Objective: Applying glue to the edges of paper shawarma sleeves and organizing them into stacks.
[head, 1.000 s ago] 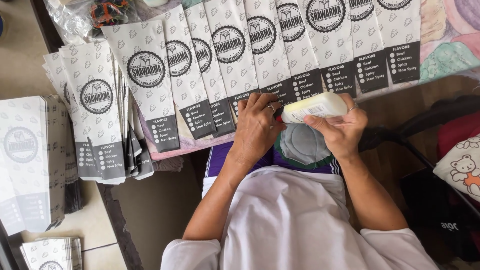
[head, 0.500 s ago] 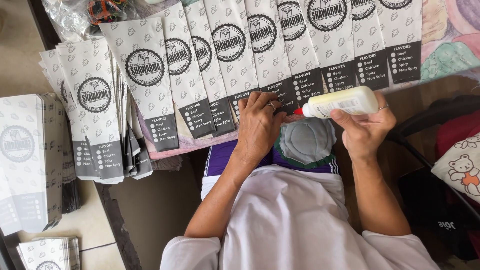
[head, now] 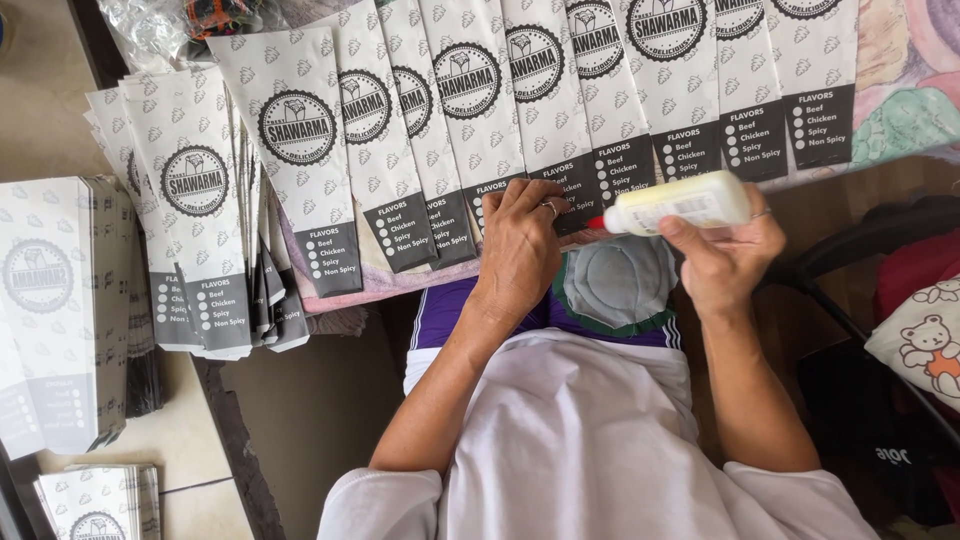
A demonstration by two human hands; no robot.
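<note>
A white glue bottle is gripped sideways by the right hand, at three o'clock of the left hand, pressed flat on fanned paper sleeves. Finished stacks are seen at nine o'clock; the row appears only partly glued.

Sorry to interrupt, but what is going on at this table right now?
A person presses the left hand on the dark bottom edge of a row of overlapping printed paper sleeves. The right hand holds a white squeeze bottle sideways, its red tip beside the left fingers. More sleeves sit in stacks to the left.
</note>
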